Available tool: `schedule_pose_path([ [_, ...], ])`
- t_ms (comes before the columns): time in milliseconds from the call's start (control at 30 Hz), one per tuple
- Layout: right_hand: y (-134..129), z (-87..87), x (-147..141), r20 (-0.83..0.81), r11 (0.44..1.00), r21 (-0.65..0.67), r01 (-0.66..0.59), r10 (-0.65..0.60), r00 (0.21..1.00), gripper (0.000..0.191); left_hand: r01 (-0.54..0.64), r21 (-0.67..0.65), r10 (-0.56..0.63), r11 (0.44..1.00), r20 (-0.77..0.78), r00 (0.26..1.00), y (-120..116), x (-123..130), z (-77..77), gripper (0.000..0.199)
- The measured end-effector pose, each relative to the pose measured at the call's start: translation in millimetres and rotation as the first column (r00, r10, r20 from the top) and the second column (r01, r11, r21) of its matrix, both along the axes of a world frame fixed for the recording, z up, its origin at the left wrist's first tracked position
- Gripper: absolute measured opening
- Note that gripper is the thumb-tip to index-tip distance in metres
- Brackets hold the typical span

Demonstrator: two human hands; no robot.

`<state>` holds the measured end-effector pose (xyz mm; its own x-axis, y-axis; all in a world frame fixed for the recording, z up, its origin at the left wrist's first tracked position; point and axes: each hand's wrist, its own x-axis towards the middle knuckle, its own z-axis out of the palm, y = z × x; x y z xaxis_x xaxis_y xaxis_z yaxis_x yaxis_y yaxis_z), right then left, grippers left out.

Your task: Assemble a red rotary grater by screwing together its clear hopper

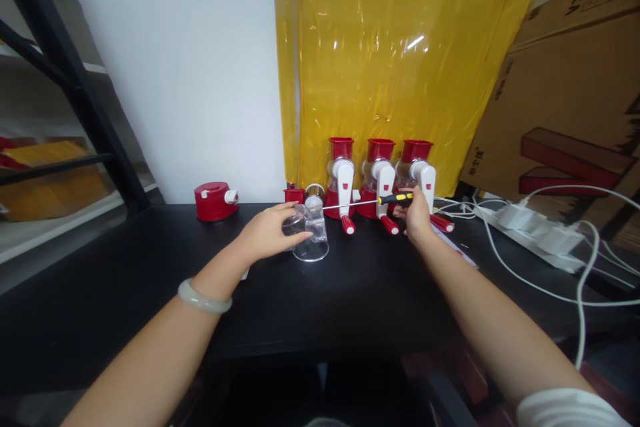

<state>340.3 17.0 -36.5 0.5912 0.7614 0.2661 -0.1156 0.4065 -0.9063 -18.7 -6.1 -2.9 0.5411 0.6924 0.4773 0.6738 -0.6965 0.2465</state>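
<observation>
Over the smooth black table (350,307), well beyond its near edge, the left hand (269,232) has thumb and fingers around a clear plastic housing (319,241) with a round rim, and here's the right hand (416,217), closed on a screwdriver (397,199), ribbed black-and-yellow handle, slim metal shaft pointing at the housing's upper part! Along the far edge, three glossy red-and-white crank graters (344,177) stand in a row, a squat, round red base (216,202) sits toward the far left corner, and crinkled, shiny yellow sheeting (390,47) hangs behind!
</observation>
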Motion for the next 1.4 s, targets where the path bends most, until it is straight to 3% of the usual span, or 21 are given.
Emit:
schedule_pose_path([
  [200, -1.1, 3.3, -0.7, -0.085, 0.998, -0.010, -0.058, 0.057, 0.995, 0.020, 0.008, 0.017, -0.008, 1.000, 0.011, 1.000, 0.5, -0.7, -1.0, 0.042],
  [400, 1.0, -0.4, 0.3, -0.012, 1.000, 0.021, -0.021, 0.021, 1.000, 0.042, 0.026, 0.016, -0.026, 1.000, 0.008, 1.000, 1.1, -0.5, -0.4, 0.043],
  [500, 0.3, -0.3, 2.5, -0.056, 0.997, -0.029, -0.068, 0.066, 0.996, 0.038, 0.019, 0.016, -0.019, 1.000, 0.009, 1.000, 0.5, 0.0, -0.2, 0.042],
  [633, 0.7, -0.6, 2.9, -0.080, 0.995, 0.033, -0.092, 0.094, 0.992, 0.027, 0.003, 0.021, -0.003, 1.000, 0.005, 1.000, 0.0, 0.0, -0.4, 0.044],
  [833, 1.9, -2.5, 2.0, 0.050, 0.999, 0.050, 0.014, -0.016, 0.999, 0.045, 0.016, 0.017, -0.016, 1.000, 0.009, 1.000, 0.3, -0.3, -0.2, 0.043],
  [1100, 0.0, 0.7, 2.0, -0.068, 0.998, 0.038, -0.041, 0.043, 0.997, 0.026, 0.009, 0.013, -0.009, 1.000, -0.003, 1.000, 0.3, 0.1, -0.1, 0.044],
  [1267, 0.3, 0.1, 1.2, 0.039, 0.997, 0.066, 0.039, -0.041, 0.998, 0.039, 0.018, 0.009, -0.018, 1.000, 0.021, 1.000, 0.9, -0.4, -0.6, 0.041],
  [1400, -2.0, 0.5, 2.3, 0.011, 1.000, 0.017, -0.003, 0.003, 1.000, 0.037, 0.026, 0.005, -0.026, 1.000, 0.030, 0.999, -0.4, -0.1, -0.1, 0.039],
])
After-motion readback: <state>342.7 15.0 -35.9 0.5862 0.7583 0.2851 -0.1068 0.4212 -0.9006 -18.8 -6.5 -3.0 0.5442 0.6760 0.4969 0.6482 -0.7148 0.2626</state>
